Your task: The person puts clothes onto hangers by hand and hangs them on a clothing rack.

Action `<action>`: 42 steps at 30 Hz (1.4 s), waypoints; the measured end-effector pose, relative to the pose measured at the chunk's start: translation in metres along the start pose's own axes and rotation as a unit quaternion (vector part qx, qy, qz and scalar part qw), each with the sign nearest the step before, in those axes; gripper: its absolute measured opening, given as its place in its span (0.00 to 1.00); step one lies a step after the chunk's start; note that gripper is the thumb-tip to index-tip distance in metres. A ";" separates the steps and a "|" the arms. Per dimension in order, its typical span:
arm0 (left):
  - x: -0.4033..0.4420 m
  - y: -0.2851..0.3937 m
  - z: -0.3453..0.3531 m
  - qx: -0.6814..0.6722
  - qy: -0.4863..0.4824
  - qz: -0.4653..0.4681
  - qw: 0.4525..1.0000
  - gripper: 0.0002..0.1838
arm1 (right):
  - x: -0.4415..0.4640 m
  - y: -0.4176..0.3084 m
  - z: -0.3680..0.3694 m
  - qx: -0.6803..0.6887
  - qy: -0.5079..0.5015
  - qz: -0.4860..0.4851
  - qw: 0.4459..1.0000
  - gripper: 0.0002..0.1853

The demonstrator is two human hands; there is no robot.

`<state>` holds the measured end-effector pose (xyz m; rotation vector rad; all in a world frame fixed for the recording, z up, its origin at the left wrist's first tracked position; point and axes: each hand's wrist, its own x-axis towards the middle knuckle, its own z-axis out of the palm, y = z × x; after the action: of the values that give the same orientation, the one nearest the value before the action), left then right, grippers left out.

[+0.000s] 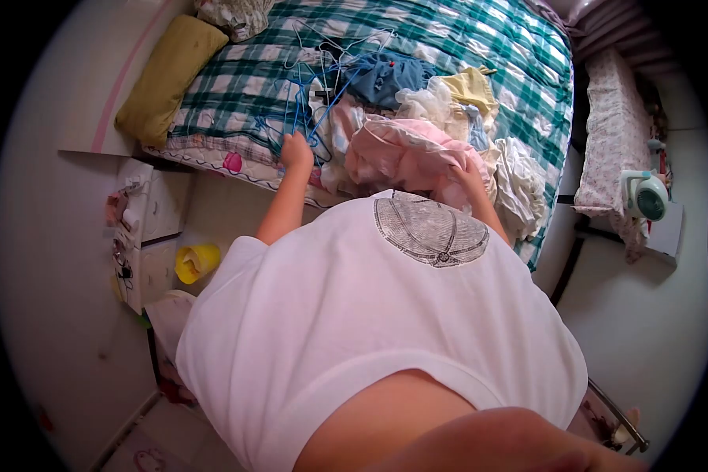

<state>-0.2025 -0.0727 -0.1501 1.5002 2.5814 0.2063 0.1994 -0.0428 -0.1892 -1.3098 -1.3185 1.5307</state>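
Note:
My left hand (296, 151) is closed at the bed's near edge, around part of a blue clothes hanger (297, 114). More hangers lie tangled just beyond it. My right hand (467, 173) grips the right side of a pink garment (405, 151), which is spread in front of my body. The garment's lower part is hidden behind my white shirt. Close behind it lie a blue garment (389, 81), a yellow garment (472, 88) and some white, sheer cloth (426, 106). A crumpled white garment (519, 185) rests to the right of my right hand.
A green plaid quilt (527, 59) covers the bed, with an olive pillow (169, 79) at its left. White drawers (159, 208) and a yellow bin (197, 262) stand on the left. At the right, a small fan (645, 195) sits beside a cloth-covered piece of furniture (610, 134).

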 end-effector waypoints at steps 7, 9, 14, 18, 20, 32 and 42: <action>-0.025 0.016 0.012 -0.137 -0.023 0.101 0.985 0.11 | 0.000 -0.002 0.000 -0.019 0.003 0.032 0.999 0.19; -0.023 0.029 0.023 -0.185 -0.020 0.136 0.973 0.12 | 0.000 -0.017 -0.001 -0.053 -0.018 0.017 0.998 0.18; -0.015 0.079 0.022 -0.234 -0.076 0.173 0.954 0.12 | -0.009 -0.081 0.014 -0.197 -0.030 -0.041 0.979 0.14; -0.015 0.109 0.028 -0.216 -0.066 0.212 0.951 0.13 | -0.026 -0.115 0.021 -0.053 -0.040 -0.035 0.997 0.13; -0.009 0.116 0.048 -0.231 -0.043 0.271 0.933 0.16 | -0.037 -0.126 0.015 -0.010 -0.028 -0.030 0.999 0.13; 0.009 0.148 0.071 -0.114 -0.088 0.251 0.957 0.04 | -0.058 -0.085 -0.059 -0.287 0.141 -0.111 0.941 0.13; -0.011 0.169 -0.012 -0.208 0.053 0.451 0.866 0.07 | -0.042 -0.132 -0.044 -0.509 0.367 -0.284 0.725 0.33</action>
<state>-0.0559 -0.0004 -0.1055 2.3813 1.5135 0.8862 0.2396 -0.0425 -0.0498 -1.6081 -1.7686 -0.3053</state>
